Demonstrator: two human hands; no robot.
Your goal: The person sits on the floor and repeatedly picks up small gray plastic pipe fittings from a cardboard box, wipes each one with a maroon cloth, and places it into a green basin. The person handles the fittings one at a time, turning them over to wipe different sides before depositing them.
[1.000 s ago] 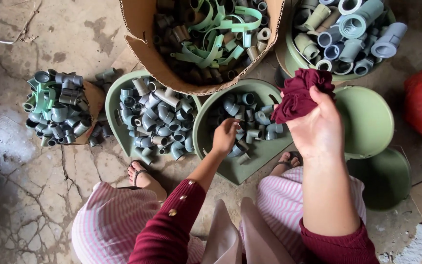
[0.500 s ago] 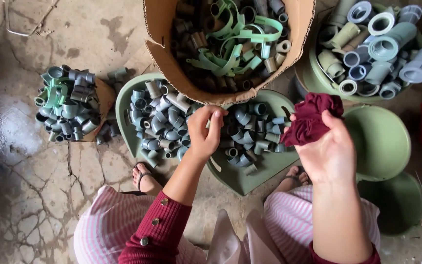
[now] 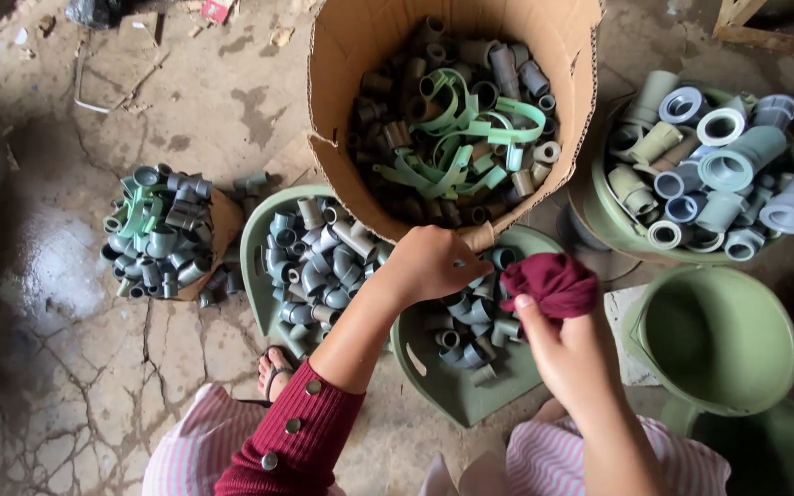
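Note:
My left hand [image 3: 429,264] is curled shut just below the front edge of a cardboard box [image 3: 328,64]. A short tan pipe fitting [image 3: 480,237] shows at its fingertips. The box holds dark fittings and light green plastic straps [image 3: 452,138]. My right hand [image 3: 567,354] grips a bunched dark red cloth [image 3: 553,280] above a green tray [image 3: 457,400] of grey pipe fittings. The two hands are close together, a few centimetres apart.
A second green tray [image 3: 255,248] of grey fittings lies to the left, with a loose pile of fittings [image 3: 158,234] beyond it. At right, a green basin [image 3: 599,207] holds large fittings above two empty green bowls [image 3: 719,340] [image 3: 765,450]. My sandalled foot [image 3: 273,372] rests on cracked concrete.
My left hand has lifted out of the green tray and moved up to the box's edge, fingers closed. My right hand with the cloth has come down and left, nearer to it.

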